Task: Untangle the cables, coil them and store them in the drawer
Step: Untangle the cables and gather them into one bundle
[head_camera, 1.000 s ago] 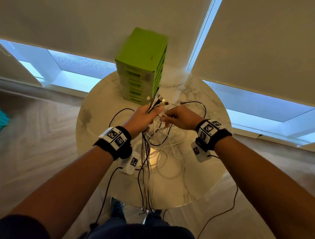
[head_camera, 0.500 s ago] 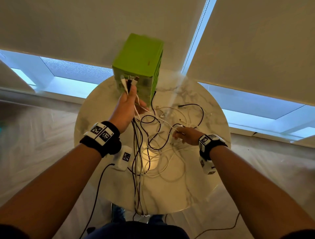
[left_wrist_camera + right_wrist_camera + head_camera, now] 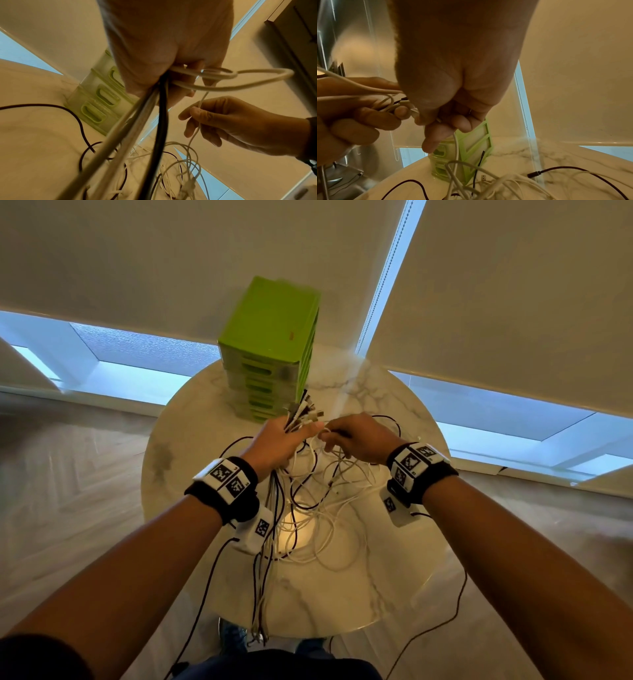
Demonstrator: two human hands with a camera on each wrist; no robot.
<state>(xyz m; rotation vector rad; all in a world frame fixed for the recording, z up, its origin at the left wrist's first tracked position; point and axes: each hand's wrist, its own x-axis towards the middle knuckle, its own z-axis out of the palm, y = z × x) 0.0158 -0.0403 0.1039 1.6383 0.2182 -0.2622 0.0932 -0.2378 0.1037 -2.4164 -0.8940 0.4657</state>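
Note:
A tangle of white and black cables [image 3: 318, 508] lies on the round marble table [image 3: 387, 587]. My left hand [image 3: 284, 436] grips a bundle of cables [image 3: 154, 108]; their plug ends [image 3: 303, 410] stick up past its fingers and the strands hang over the table's near edge. Close on the right, my right hand [image 3: 356, 436] pinches one thin white cable [image 3: 199, 108] between thumb and fingers, and it runs down into the tangle [image 3: 456, 148]. A green drawer unit [image 3: 270, 350] stands at the back of the table, its drawers closed.
The table edge runs close to my legs at the bottom of the head view. A black cable end [image 3: 533, 174] lies loose on the marble to the right. Window blinds [image 3: 513, 302] hang behind the table. Wrist camera leads [image 3: 445, 621] dangle below both arms.
My left hand has come down from in front of the green unit with its bundle. My right hand has risen from the table to meet it, now holding a white cable.

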